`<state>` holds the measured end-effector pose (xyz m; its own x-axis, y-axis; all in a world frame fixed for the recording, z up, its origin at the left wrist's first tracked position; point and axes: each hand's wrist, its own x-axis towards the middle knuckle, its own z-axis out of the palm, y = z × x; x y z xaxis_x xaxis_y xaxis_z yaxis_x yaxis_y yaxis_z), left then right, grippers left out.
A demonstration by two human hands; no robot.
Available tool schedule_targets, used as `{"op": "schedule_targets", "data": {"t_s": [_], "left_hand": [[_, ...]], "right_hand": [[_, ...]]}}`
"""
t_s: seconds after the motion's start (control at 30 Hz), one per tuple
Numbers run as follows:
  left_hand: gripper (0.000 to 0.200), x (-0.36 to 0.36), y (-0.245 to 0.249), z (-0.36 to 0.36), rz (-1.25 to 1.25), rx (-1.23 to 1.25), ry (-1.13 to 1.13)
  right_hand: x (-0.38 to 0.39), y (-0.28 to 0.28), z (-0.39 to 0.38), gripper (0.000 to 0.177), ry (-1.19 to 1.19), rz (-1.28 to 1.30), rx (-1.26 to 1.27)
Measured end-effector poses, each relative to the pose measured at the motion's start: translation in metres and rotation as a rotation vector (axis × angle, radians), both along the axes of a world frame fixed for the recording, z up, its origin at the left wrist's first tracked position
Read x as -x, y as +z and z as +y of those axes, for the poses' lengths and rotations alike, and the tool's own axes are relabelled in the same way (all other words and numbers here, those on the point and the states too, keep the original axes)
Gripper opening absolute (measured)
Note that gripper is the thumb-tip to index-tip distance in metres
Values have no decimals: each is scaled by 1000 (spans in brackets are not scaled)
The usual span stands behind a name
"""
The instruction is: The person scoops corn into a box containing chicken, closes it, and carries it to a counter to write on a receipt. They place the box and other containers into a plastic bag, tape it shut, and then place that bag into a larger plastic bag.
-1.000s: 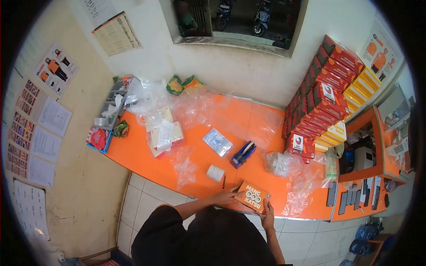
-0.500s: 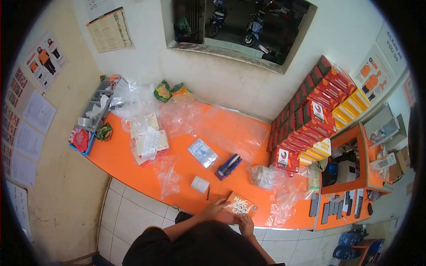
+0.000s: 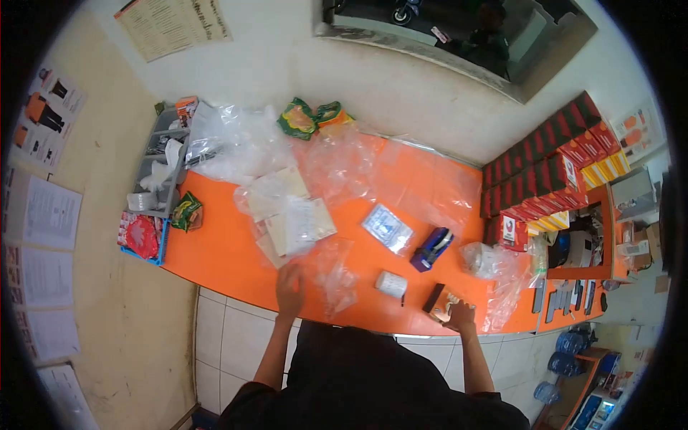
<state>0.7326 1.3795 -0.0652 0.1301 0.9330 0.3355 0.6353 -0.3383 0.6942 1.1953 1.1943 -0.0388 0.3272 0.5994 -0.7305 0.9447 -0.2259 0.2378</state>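
My right hand [image 3: 461, 316] is on the right end of a small brown and orange box [image 3: 438, 302] with white lettering, near the table's front edge, its fingers curled over the box. Over to the left, my left hand [image 3: 289, 289] is blurred beside the lower edge of some beige paper pieces [image 3: 273, 233]. A white printed slip [image 3: 300, 225] lies on these papers. Between the hands are a crumpled clear plastic bag [image 3: 334, 276] and a white paper roll [image 3: 391, 284]. A purple tape dispenser [image 3: 432, 249] stands behind the box.
Stacked red and yellow boxes [image 3: 537, 183] rise at the right of the orange table [image 3: 215, 247]. Grey trays [image 3: 161, 161] and a blue basket [image 3: 165, 247] stand at its left end. Clear plastic bags and green packets [image 3: 297, 119] lie along the back. Beyond the window is a person [image 3: 487, 43].
My left hand has let go of the box and moved left to the papers. My right hand remains at the box, which has turned. The head view has shifted.
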Motion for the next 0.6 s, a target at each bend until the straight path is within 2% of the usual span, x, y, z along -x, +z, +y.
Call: {"op": "schedule_targets", "data": {"t_s": [0.03,0.1,0.17,0.23,0.3,0.37,0.47,0.5,0.53,0.57,0.6], "left_hand": [[26,15,7,26,29,-155,105],[44,36,20,72,-134,-153,325],[61,42,23,122,-294,-75,525],[64,62,-29,168,-560,297,203],[65,83,-41,189,-475,419,17],[65,82,-27,194,-70,297,-76],[51,130,-51,198,-379,425,-164],[45,142,-37,202,-515,524,-136],[39,147,-21,209,-651,632,-104],[36,150,-24,221,-597,627,-51],[33,160,-26,230,-541,609,36]], "right_hand": [[12,9,31,53,-13,165,-11],[46,24,87,46,-53,498,-28],[115,58,134,35,-183,613,-697],[160,82,194,32,-72,744,-834],[203,102,248,30,-29,730,-1004],[211,84,293,28,-117,700,-1184],[177,41,358,23,-387,661,-1170],[153,12,373,22,-472,613,-1119],[120,-35,385,21,-491,562,-1165],[85,-83,392,20,-494,521,-1203],[55,-118,391,18,-325,401,-1279]]}}
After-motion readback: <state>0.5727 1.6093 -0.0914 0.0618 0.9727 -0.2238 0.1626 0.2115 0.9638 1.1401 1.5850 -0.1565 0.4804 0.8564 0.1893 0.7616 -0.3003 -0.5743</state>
